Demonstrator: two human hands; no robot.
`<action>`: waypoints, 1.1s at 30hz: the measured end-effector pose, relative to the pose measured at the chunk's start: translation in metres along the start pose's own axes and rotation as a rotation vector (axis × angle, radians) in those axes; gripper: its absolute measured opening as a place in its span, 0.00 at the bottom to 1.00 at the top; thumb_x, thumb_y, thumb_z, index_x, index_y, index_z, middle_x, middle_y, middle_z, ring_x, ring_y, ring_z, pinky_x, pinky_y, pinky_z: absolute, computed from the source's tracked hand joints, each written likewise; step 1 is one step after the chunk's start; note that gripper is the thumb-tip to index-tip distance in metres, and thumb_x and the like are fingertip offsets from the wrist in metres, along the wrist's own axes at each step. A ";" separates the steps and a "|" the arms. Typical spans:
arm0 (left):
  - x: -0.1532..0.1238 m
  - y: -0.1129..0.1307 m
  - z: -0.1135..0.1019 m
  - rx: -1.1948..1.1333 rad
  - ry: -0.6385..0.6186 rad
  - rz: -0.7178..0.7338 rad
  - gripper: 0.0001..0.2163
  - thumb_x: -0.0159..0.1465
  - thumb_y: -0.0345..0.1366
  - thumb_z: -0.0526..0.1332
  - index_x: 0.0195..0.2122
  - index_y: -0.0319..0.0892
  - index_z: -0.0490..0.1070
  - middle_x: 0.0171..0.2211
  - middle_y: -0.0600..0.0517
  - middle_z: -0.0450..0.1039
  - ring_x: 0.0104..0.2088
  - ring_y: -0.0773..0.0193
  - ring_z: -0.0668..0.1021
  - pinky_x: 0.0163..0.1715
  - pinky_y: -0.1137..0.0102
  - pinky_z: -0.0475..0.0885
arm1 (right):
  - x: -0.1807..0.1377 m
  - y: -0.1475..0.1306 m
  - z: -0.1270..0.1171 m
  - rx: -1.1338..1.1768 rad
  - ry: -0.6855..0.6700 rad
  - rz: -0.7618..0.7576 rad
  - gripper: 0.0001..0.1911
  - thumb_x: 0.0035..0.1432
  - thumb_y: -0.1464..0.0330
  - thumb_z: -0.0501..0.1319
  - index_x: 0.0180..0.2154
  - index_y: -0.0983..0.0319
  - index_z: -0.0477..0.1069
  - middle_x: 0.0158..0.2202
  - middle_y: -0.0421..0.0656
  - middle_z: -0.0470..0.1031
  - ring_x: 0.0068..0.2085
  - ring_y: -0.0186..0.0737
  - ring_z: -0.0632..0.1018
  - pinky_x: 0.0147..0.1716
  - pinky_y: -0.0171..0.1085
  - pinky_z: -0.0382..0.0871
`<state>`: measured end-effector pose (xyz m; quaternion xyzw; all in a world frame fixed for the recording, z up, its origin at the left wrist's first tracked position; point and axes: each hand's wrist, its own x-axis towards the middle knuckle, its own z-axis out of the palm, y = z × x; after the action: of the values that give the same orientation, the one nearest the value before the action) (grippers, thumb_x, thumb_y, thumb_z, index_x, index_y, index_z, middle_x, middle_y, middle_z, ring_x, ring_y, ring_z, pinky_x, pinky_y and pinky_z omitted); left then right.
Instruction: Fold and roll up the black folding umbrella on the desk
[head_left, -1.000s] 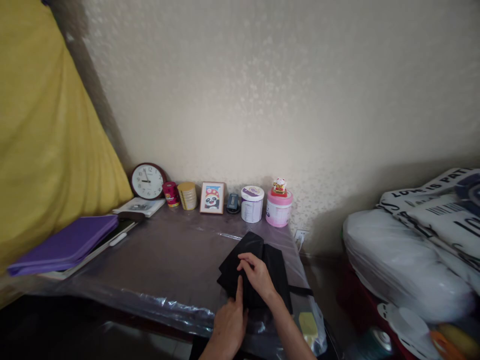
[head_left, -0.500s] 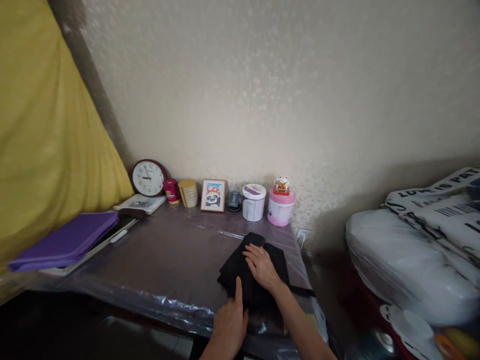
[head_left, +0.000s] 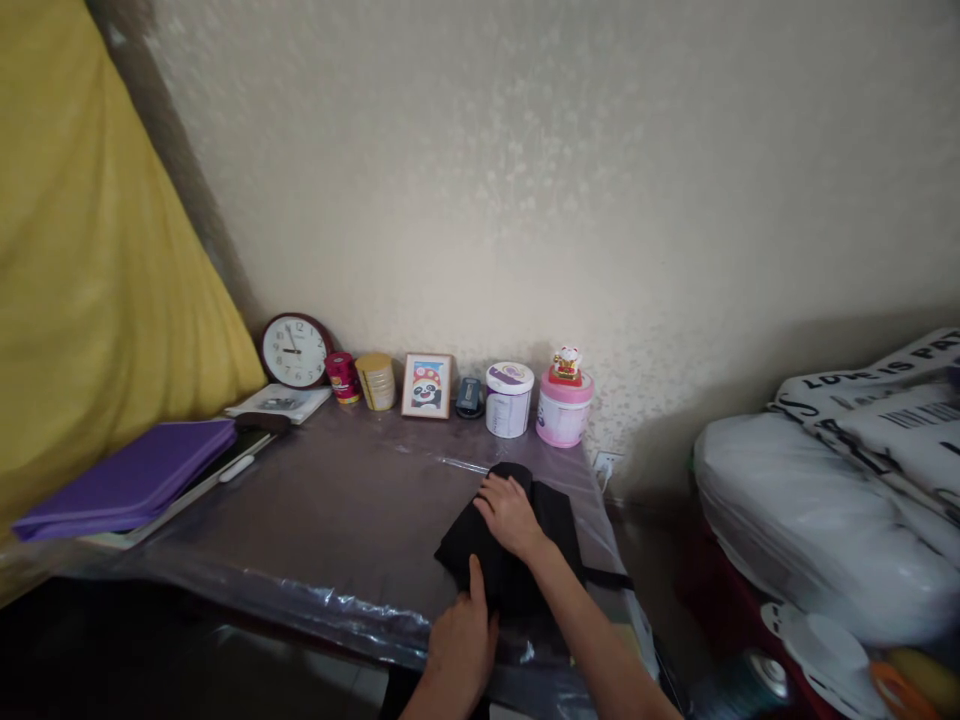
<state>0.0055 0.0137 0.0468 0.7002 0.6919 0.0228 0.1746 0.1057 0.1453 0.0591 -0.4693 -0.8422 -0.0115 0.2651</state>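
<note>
Black cloth: the folded black cloth (head_left: 510, 582) is spread on the front right part of the tabletop (head_left: 337, 510), and a black strap (head_left: 609, 578) is stretched from its right side.
Right hand: the right hand (head_left: 508, 512) is laid palm down on the cloth, released, with its fingers extended over the upper part.
Left hand: the left hand (head_left: 463, 640) is placed at the near edge of the cloth; its forefinger is pointed forward against the fabric and the other fingers are curled, but whether the edge is pinched by them cannot be told.
Back row: a clock (head_left: 294, 350), a red can (head_left: 343, 380), a yellow-lidded tub (head_left: 377, 388), a panda picture (head_left: 427, 386), a white tub (head_left: 509, 405) and a pink tub (head_left: 564, 415) are lined up by the wall (head_left: 525, 200).
Cat figurine: the cat figurine (head_left: 568, 365) is set on top of the pink tub.
Left side: a purple folder (head_left: 135, 475) is placed near the yellow curtain (head_left: 97, 250).
Right side: a white plastic bag (head_left: 810, 520) is seen apart from the tabletop.
</note>
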 end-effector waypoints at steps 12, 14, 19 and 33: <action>-0.004 -0.001 -0.002 -0.025 -0.016 0.023 0.22 0.64 0.35 0.43 0.58 0.33 0.48 0.41 0.39 0.72 0.39 0.58 0.76 0.34 0.71 0.65 | -0.050 -0.055 -0.047 0.762 -0.226 0.079 0.21 0.60 0.59 0.45 0.32 0.58 0.75 0.30 0.39 0.77 0.34 0.34 0.76 0.38 0.34 0.68; -0.004 -0.001 -0.002 -0.029 0.003 0.023 0.24 0.64 0.34 0.44 0.60 0.32 0.42 0.41 0.39 0.72 0.39 0.58 0.76 0.34 0.71 0.64 | -0.061 -0.039 -0.054 0.814 -0.029 0.239 0.18 0.59 0.59 0.48 0.35 0.59 0.74 0.35 0.41 0.77 0.37 0.36 0.76 0.38 0.34 0.68; -0.006 -0.001 -0.006 -0.037 0.001 0.021 0.27 0.63 0.36 0.46 0.61 0.31 0.38 0.38 0.40 0.73 0.39 0.59 0.76 0.33 0.72 0.63 | -0.098 0.019 -0.054 0.719 0.282 0.621 0.17 0.53 0.59 0.53 0.38 0.62 0.71 0.36 0.46 0.76 0.36 0.42 0.76 0.36 0.39 0.70; -0.006 -0.003 -0.006 -0.048 -0.005 0.031 0.27 0.63 0.36 0.45 0.61 0.31 0.38 0.39 0.41 0.73 0.39 0.60 0.75 0.33 0.72 0.63 | -0.128 0.055 -0.038 0.321 0.319 0.751 0.16 0.49 0.57 0.51 0.32 0.59 0.71 0.29 0.45 0.76 0.32 0.45 0.76 0.33 0.40 0.68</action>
<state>0.0010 0.0096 0.0532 0.7065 0.6798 0.0406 0.1928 0.2200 0.0654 0.0203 -0.6882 -0.5526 0.1444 0.4474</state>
